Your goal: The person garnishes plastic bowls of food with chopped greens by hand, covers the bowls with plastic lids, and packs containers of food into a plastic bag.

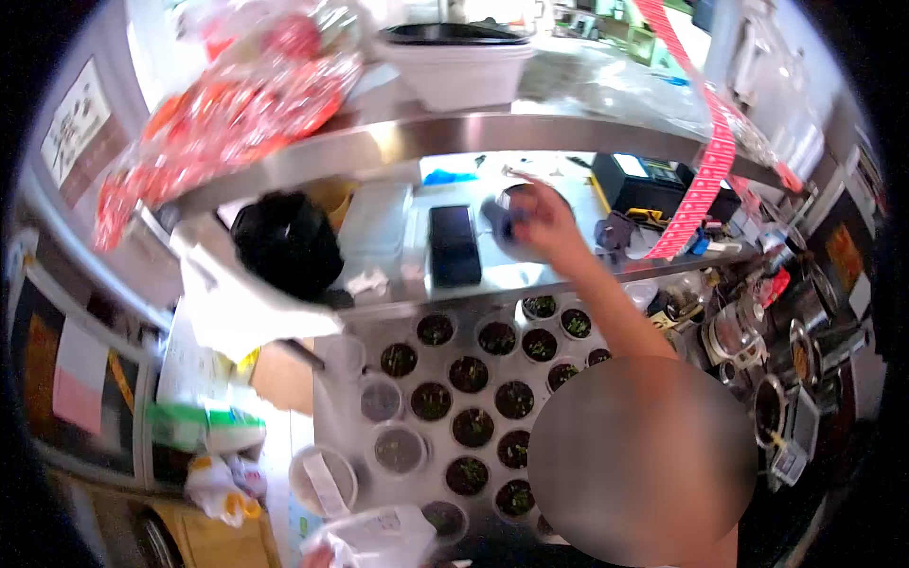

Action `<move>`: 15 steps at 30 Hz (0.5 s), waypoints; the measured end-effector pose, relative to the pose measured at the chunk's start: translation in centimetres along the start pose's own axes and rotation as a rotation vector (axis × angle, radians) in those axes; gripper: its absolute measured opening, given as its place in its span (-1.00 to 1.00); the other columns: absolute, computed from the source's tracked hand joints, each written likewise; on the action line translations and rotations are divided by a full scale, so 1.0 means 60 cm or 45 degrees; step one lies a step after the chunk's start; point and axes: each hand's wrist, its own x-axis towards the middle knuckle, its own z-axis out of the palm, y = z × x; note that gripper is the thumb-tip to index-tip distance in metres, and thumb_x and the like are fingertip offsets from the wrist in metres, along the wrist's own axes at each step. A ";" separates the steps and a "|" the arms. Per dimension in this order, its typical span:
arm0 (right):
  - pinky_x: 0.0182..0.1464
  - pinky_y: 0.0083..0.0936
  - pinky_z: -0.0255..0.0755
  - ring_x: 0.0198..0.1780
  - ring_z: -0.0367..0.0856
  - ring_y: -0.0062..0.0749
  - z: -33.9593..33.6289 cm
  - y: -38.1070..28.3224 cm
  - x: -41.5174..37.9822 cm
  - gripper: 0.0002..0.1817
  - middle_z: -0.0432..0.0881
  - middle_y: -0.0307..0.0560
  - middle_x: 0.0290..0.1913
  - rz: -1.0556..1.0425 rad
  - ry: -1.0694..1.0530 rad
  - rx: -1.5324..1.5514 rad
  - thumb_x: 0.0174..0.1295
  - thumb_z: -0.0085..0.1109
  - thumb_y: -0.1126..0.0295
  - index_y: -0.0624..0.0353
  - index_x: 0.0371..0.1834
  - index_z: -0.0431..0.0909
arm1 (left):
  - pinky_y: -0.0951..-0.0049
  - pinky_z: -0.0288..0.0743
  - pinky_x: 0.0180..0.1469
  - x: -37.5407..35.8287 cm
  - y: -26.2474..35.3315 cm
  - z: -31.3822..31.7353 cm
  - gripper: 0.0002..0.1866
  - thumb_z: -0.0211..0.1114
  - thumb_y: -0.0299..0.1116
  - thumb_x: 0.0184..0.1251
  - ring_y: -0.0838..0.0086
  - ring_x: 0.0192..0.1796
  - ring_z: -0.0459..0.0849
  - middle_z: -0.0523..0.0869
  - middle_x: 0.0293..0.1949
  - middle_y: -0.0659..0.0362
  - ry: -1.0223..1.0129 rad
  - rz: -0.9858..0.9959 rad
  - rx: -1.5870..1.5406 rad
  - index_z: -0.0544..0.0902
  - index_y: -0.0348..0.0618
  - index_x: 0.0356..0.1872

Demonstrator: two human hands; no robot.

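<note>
A red-and-white patterned plastic bag [227,114] lies on the silvery steel shelf [454,142] beside a white tub [454,71] with a black lid, a pink-red printed strip [705,161] hangs down, and clear cups [473,426] hold dark soil with green sprouts.

At frame centre a phone [454,244] lies on the middle shelf [530,279], a round container [516,222] just right of it, rows of small pots [473,388] below.

A steel shelf [398,142] spans the view from nine to three o'clock, glaring under bright light. A wall [80,123] with posters stands at ten o'clock. A steel table [369,331] sits below.
</note>
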 end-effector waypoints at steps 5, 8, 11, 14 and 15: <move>0.21 -0.41 0.38 0.16 0.54 -0.33 0.251 -0.066 -0.190 0.02 0.55 0.02 0.13 0.572 -0.728 0.898 0.02 0.43 0.29 0.08 0.53 -0.01 | 0.23 0.26 0.30 0.150 0.130 0.073 -0.10 0.50 -0.28 -0.09 0.20 0.34 0.31 0.34 0.32 0.01 -0.248 0.269 -0.481 0.28 -0.22 0.36; 0.17 -0.41 0.41 0.15 0.54 -0.32 0.343 -0.071 -0.246 -0.05 0.53 0.02 0.15 0.860 -0.724 1.163 0.08 0.38 0.21 0.05 0.52 0.02 | 0.20 0.23 0.30 0.182 0.135 0.063 -0.21 0.64 -0.20 -0.19 0.13 0.29 0.35 0.37 0.26 0.00 -0.192 0.414 -0.635 0.52 -0.14 0.17; 0.11 -0.45 0.45 0.15 0.55 -0.31 0.404 -0.068 -0.278 -0.13 0.51 -0.01 0.15 1.129 -0.676 1.400 0.13 0.34 0.16 0.02 0.49 0.08 | 0.25 0.26 0.20 0.178 0.080 0.050 -0.58 0.53 -0.06 0.00 0.16 0.26 0.36 0.41 0.22 0.00 -0.222 0.381 -0.687 0.72 -0.08 -0.17; 0.04 -0.48 0.50 0.17 0.55 -0.25 0.465 -0.062 -0.285 -0.25 0.50 -0.05 0.18 1.313 -0.715 1.450 0.24 0.26 0.07 -0.01 0.44 0.15 | 0.22 0.24 0.24 0.177 -0.013 0.038 -0.57 0.29 0.04 0.25 0.15 0.29 0.34 0.45 0.17 -0.03 -0.462 0.162 -0.907 0.70 -0.12 -0.12; 0.04 -0.47 0.51 0.18 0.55 -0.24 0.492 -0.056 -0.289 -0.27 0.49 -0.06 0.19 1.354 -0.698 1.462 0.26 0.23 0.06 -0.02 0.44 0.15 | 0.19 0.25 0.25 0.175 -0.030 0.033 -0.51 0.09 0.09 0.38 0.10 0.27 0.38 0.47 0.16 -0.08 -0.396 0.145 -0.953 0.70 -0.16 -0.13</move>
